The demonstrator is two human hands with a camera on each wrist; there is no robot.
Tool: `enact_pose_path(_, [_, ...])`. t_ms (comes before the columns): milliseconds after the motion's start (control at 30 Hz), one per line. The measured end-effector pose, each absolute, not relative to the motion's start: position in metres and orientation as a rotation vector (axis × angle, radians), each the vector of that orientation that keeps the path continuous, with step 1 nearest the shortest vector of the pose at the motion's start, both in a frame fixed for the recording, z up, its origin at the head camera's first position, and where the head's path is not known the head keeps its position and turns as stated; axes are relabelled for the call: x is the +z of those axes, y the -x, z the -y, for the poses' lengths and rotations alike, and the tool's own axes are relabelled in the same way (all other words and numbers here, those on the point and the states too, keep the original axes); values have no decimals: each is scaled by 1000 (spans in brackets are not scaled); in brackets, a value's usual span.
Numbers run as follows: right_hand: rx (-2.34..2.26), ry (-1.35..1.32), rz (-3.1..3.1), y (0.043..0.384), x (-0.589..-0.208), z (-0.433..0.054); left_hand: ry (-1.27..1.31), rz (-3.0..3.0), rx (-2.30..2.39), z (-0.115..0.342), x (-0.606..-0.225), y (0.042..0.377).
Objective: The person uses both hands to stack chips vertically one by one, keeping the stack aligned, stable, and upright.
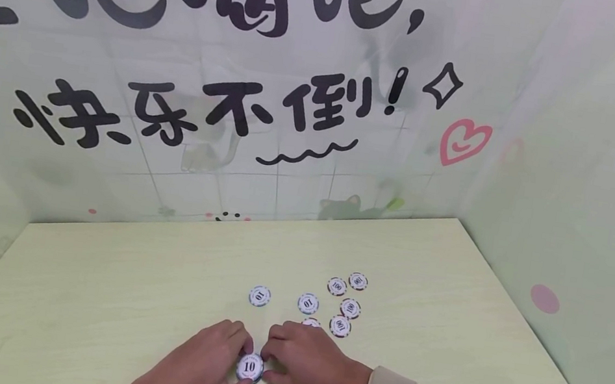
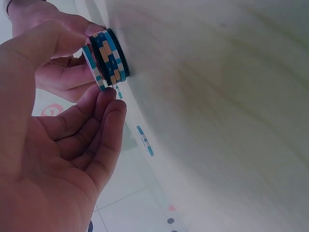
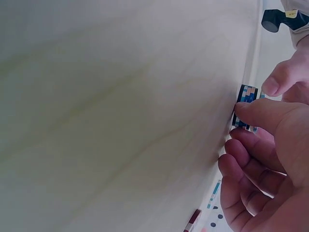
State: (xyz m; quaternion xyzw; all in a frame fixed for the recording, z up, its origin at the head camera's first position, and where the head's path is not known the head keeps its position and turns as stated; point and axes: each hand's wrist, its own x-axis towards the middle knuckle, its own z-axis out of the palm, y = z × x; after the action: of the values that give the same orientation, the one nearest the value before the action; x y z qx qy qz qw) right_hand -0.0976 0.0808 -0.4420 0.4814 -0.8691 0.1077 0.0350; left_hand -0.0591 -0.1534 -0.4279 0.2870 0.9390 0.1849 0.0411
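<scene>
A short stack of poker chips [image 1: 249, 367], its top face marked 10, stands near the front of the table between both hands. My left hand [image 1: 204, 361] pinches the top poker chip [image 2: 93, 67] between thumb and fingertips; in the left wrist view this chip tilts slightly off the blue, black and orange edges of the stack [image 2: 112, 55]. From the other side my right hand [image 1: 313, 362] grips the stack, its thumb [image 3: 253, 112] across the side and its fingers curled at the opposite edge. Part of the stack is hidden behind fingers.
Beyond the hands, two chips marked 10 [image 1: 260, 296] lie flat on the pale table [image 1: 121, 297]. Several chips marked 100 [image 1: 350, 308] lie to their right, and one chip [image 1: 311, 322] is partly covered by the right hand. Printed walls [image 1: 283, 195] enclose the table.
</scene>
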Motion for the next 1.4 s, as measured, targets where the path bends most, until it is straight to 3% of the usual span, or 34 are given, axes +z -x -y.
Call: enact_pose_path(1400, [331,-1486,2682,99,-443,-80,-928,-3005,613,165,-421,74])
